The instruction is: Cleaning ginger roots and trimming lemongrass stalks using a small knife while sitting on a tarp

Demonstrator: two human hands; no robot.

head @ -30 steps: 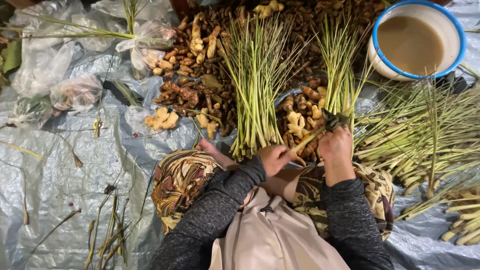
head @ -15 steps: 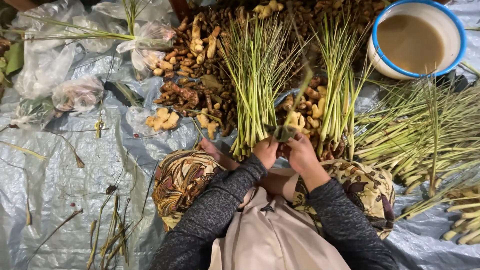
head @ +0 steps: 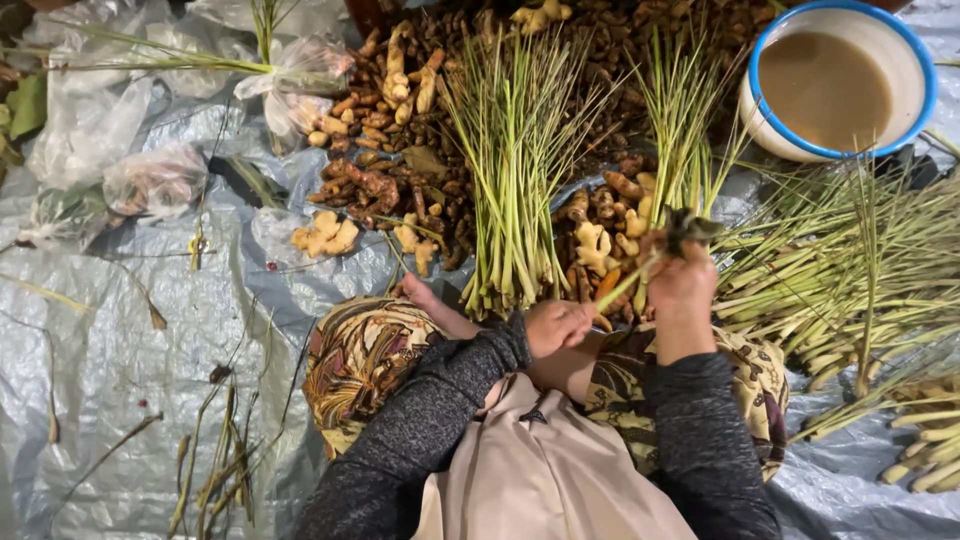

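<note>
The left hand (head: 558, 326) is closed around the pale lower end of a single long green lemongrass stalk (head: 625, 285), low over the lap. The stalk's long axis runs up and to the right from that grip to the right hand (head: 682, 288), which is curled shut around its upper part, where a tuft of dark trimmed leaf ends (head: 690, 230) sticks out above the fingers. Both hands hold it; the right sits farther out along it.

Just beyond the left hand lies a fanned bundle of green lemongrass stalks (head: 515, 170), bases toward the grip. Between the hands and beyond are knobbly tan ginger and brown turmeric roots (head: 400, 190). Right of the right hand is a loose heap of lemongrass (head: 850, 270). Far up and right stands a white enamel bowl with a blue rim (head: 925, 110), holding brownish liquid. Far to the left are crumpled clear plastic bags (head: 150, 180) on a grey plastic sheet (head: 120, 380); no labels show.
</note>
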